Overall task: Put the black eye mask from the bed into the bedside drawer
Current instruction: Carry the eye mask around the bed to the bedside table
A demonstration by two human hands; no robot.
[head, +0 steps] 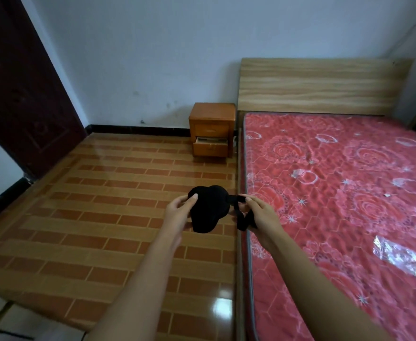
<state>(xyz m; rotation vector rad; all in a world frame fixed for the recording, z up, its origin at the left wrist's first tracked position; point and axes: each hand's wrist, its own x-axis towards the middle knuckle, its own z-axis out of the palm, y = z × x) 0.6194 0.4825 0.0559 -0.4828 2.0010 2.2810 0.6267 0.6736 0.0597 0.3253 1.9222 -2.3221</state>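
Observation:
The black eye mask [209, 209] hangs in the air over the tiled floor, just left of the bed's edge. My left hand [180, 210] pinches the padded body of the mask at its left side. My right hand [261, 215] grips the mask's black strap, which loops down under my fingers. Far ahead, an orange wooden bedside cabinet [212, 114] stands against the wall beside the headboard. Its lower drawer [210, 145] is pulled out; the upper drawer is closed.
The bed with a red floral mattress [337, 193] fills the right side, with a wooden headboard [322, 84] behind it. A clear plastic wrapper [401, 258] lies on the mattress. A dark door [17, 89] stands at the left. Brick-pattern floor tiles [103, 193] stretch toward the cabinet.

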